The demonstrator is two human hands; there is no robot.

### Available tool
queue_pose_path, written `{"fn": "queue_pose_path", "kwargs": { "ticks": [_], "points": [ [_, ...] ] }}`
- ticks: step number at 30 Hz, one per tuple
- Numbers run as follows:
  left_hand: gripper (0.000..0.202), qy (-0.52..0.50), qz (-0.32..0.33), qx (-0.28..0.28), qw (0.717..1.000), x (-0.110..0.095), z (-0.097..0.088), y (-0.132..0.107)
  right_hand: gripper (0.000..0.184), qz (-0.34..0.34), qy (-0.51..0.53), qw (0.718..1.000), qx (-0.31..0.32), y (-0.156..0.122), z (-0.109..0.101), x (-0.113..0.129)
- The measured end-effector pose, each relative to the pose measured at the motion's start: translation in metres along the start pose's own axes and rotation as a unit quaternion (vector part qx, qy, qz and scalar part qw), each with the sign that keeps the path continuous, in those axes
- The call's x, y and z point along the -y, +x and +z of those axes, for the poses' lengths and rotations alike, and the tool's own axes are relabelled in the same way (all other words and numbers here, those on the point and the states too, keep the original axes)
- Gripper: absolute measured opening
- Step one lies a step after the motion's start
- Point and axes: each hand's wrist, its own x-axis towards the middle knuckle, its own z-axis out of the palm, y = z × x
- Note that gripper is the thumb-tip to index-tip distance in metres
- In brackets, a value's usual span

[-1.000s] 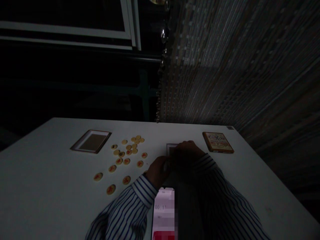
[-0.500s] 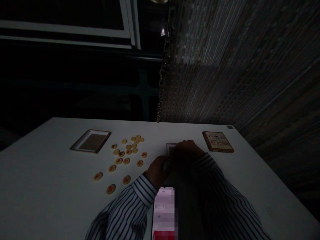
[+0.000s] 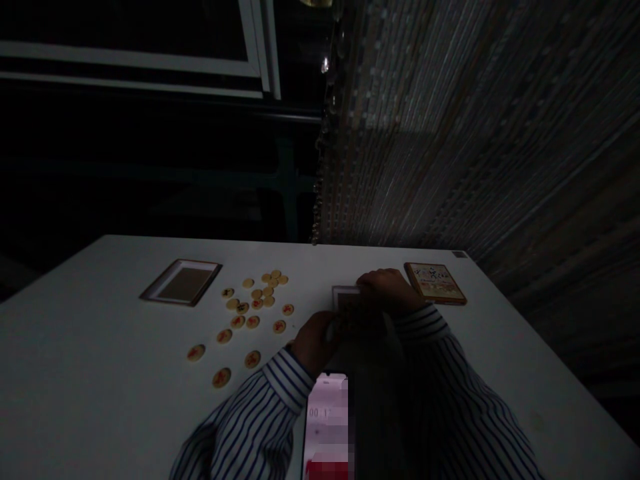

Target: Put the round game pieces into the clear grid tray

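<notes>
On a white table (image 3: 130,400) in low light, we find at far left a shallow open box (image 3: 187,283), its brown inside facing up. Beside it spread round wooden pieces (image 3: 253,359), some overlapping at the far end. Next comes our left hand (image 3: 315,341), fingers and thumb curved inward at the near left of a framed tray (image 3: 345,291); shadow hides the fingertips, and we cannot tell what, if anything, they grip. Near us, between the striped sleeves, a phone (image 3: 327,427) glows. Our right hand (image 3: 387,290) arches over the tray's far right part, fingers bent down; whether it holds anything we cannot tell. At far right lies a printed box (image 3: 436,283), flat and near the right hand.

The handling at the tray, we judge, wants one hand bracing the frame while the other moves lightly, fingers low, with more light on the work and the left cuff kept off the pieces.

Our count, left to right: one open box; twenty pieces in plain view, nine marked red, two dark, nine showing no mark, plus a sliver of another by the left cuff; two hands; one phone; one tray; one printed box.
</notes>
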Motion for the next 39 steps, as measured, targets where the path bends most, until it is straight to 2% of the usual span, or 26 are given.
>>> {"fn": "queue_pose_path", "kwargs": {
  "ticks": [16,28,34,39],
  "points": [
    [0.032,-0.001,0.007,-0.002,1.000,-0.002,-0.001,-0.001,0.029,0.008,0.010,1.000,0.020,-0.004,-0.010,0.006],
    [0.029,-0.005,0.023,-0.044,0.999,-0.004,-0.007,-0.001,0.028,-0.012,0.020,1.000,-0.006,-0.007,-0.013,0.006],
    [0.030,-0.022,0.019,-0.075,0.997,-0.008,-0.018,-0.004,0.029,-0.021,0.023,0.999,-0.033,-0.010,-0.018,0.009],
    [0.031,-0.030,0.005,-0.099,0.995,-0.004,-0.042,-0.009,0.030,-0.029,0.021,0.998,-0.056,-0.014,-0.028,0.018]
  ]
}}
